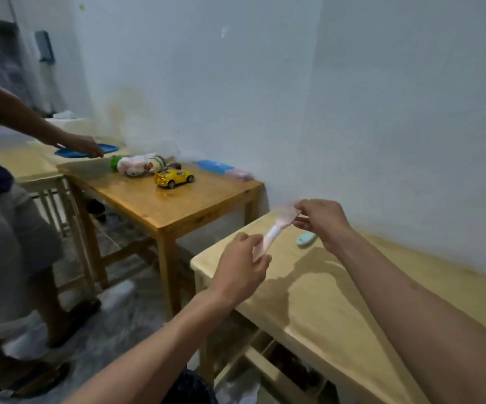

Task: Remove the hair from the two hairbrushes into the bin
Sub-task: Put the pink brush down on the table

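A pale pink hairbrush [276,230] is held in the air over the near corner of the light wooden table [323,301]. My left hand [243,268] grips its handle. My right hand [322,218] pinches at the brush head with fingertips; the image is blurred, so I cannot tell whether hair is between them. A light blue hairbrush [306,238] lies on the table just behind my right wrist. A black bin bag [189,387] shows at the bottom edge, below my left forearm.
An orange-brown table [177,205] to the left holds a yellow toy car [174,178], a plush toy [136,166] and blue and pink packs [224,169]. Another person [8,228] stands at far left, hand on a blue lid [87,150].
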Available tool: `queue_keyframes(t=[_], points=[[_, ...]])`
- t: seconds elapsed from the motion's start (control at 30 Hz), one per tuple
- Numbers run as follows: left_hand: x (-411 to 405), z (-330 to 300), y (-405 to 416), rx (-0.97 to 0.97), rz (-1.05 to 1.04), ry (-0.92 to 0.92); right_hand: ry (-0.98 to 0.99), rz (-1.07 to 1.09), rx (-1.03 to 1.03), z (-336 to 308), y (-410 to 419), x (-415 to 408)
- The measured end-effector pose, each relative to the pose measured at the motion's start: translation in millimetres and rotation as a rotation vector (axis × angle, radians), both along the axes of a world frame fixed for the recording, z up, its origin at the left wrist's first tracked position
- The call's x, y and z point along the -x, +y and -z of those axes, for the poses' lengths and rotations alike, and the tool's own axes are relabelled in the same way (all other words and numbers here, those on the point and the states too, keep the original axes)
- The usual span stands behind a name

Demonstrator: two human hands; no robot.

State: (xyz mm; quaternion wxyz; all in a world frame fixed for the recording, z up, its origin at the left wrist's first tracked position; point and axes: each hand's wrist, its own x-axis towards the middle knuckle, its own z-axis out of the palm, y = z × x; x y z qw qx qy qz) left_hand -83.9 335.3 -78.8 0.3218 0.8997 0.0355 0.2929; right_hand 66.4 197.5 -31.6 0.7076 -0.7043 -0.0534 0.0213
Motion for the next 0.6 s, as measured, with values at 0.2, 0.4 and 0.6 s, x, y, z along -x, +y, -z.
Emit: queue_keyframes(t=[0.2, 0.4, 0.6], points=[[-76, 15, -69, -0.117, 0.144, 0.108, 0.019, 0.173, 0.143, 14, -85, -58], [-129, 41, -107, -0.172, 0.283, 0.219, 0.107, 0.245, 0.252, 54, -124, -115], [-163, 49, -114, -0.289, 0.256, 0.258, 0.174, 0.263, 0.250, 72, -131, -155]])
